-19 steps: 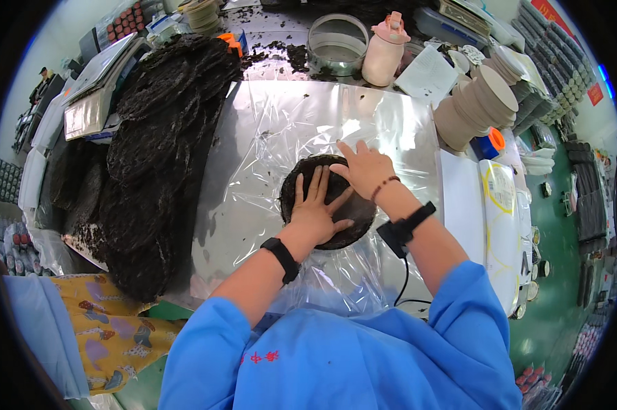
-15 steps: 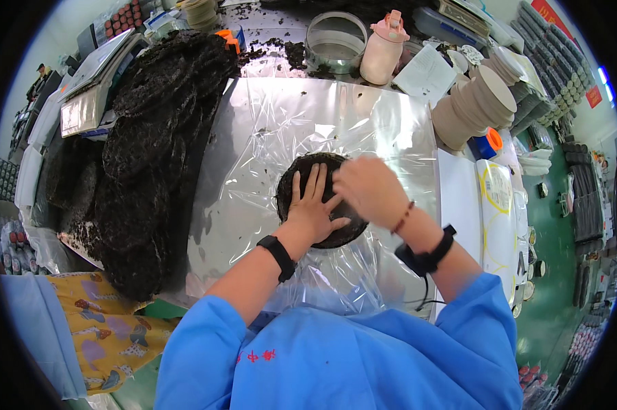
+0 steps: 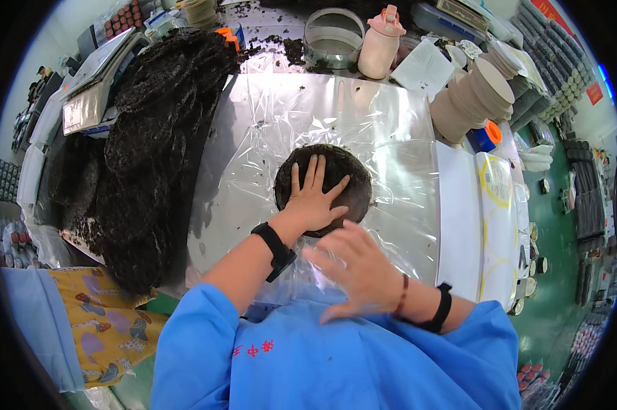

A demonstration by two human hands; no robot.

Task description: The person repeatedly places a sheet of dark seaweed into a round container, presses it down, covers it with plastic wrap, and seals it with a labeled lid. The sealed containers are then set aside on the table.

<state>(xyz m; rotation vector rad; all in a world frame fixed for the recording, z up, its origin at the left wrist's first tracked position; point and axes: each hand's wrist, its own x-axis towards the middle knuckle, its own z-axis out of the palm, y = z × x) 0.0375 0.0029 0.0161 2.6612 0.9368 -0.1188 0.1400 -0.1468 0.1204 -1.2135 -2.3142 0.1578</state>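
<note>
A round, dark disc of what looks like dried seaweed [image 3: 355, 171] lies on clear plastic film [image 3: 397, 143] spread over a shiny metal sheet [image 3: 226, 171]. Flat on top of the disc rests my left hand [image 3: 312, 206], fingers spread and pointing away from me. My right hand [image 3: 363, 270] is off the disc, in front of my body near its lower right edge. Its fingers are apart, slightly smeared by motion, and nothing shows in them. To the left, a big dark heap of dried seaweed sheets [image 3: 151, 130] borders the metal sheet.
Along the far edge stand a metal ring mould [image 3: 333, 58] and a pink-lidded bottle [image 3: 379, 49]. Stacked pale round boards [image 3: 469, 102], a tape roll [image 3: 485, 137] and white label sheets [image 3: 494, 219] line the right. Someone's yellow patterned garment [image 3: 106, 321] is at lower left.
My right hand has drawn back from the disc's upper right edge toward my body, and its fingers have spread. My left hand stays flat on the disc, shifted slightly.
</note>
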